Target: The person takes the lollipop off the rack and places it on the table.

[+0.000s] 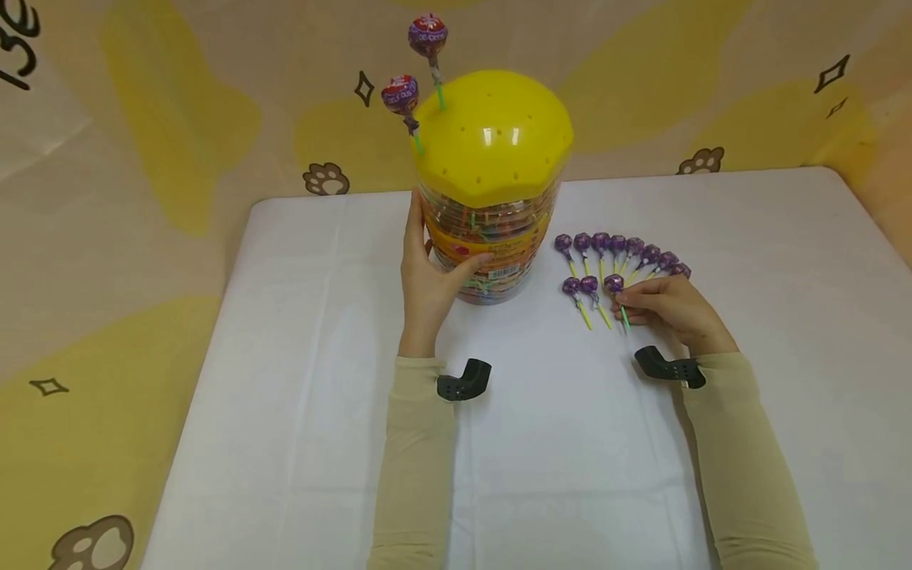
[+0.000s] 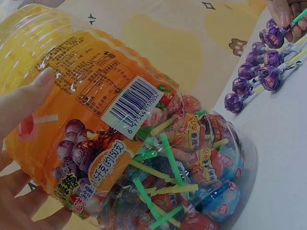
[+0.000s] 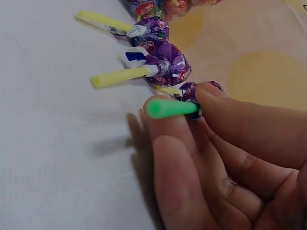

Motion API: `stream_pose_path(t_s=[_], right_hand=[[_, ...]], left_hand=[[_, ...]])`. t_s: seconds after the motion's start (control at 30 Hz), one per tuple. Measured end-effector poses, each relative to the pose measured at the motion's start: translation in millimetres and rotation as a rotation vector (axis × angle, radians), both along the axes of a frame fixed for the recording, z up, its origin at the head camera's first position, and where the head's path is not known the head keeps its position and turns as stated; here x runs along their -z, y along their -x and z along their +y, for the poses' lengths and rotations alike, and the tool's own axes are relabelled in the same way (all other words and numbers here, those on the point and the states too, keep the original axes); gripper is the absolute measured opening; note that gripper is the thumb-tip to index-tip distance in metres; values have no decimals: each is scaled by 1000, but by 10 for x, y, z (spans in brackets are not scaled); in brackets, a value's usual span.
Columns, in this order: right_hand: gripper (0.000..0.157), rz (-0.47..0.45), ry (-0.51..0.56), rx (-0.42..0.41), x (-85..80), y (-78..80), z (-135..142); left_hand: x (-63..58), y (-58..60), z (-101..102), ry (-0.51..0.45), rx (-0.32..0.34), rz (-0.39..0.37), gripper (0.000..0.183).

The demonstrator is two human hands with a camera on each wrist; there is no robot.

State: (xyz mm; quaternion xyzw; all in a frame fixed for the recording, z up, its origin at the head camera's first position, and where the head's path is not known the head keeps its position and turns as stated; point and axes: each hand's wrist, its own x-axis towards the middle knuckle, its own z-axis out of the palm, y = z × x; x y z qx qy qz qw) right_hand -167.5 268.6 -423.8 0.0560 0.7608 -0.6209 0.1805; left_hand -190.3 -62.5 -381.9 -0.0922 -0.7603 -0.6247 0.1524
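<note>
A big clear jar of lollipops [image 1: 509,249] with a yellow lid stands on the table. My left hand [image 1: 431,285] grips its side, the thumb lying across the orange label [image 2: 96,91] and the fingers around the wall. To the right, my right hand [image 1: 677,309] pinches a purple-wrapped lollipop [image 1: 613,283] just below its head. Its green stick [image 3: 170,109] points back toward the right wrist camera. Two lollipops with yellow sticks [image 1: 589,286] lie beside it, and behind them a curved row of purple lollipops [image 1: 601,241] lies on the table.
Two lollipops [image 1: 400,93] stand upright in holes at the left of the yellow lid [image 1: 499,134], which has several more small holes. A white cloth covers the table [image 1: 321,356]. Behind it hangs a yellow and beige patterned backdrop [image 1: 641,79].
</note>
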Motion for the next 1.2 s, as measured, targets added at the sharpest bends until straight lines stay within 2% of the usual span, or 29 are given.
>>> stream_pose_path(t_s=[0.17, 0.4, 0.73, 0.9, 1.1, 1.2], right_hand=[[22, 15, -44, 0, -7, 0, -28], [22, 29, -99, 15, -1, 17, -40], [34, 59, -271, 13, 23, 30, -42], [37, 47, -243, 13, 14, 22, -18], [28, 11, -134, 11, -5, 15, 9], [28, 29, -145, 7, -17, 5, -7]], left_hand=[[-4, 1, 0, 6, -4, 4, 100], [-11, 4, 7, 5, -5, 4, 99], [-16, 6, 13, -2, 0, -9, 99], [-7, 1, 12, -4, 7, -1, 99], [-2, -1, 8, 1, 1, -7, 98], [-5, -3, 9, 2, -1, -12, 99]])
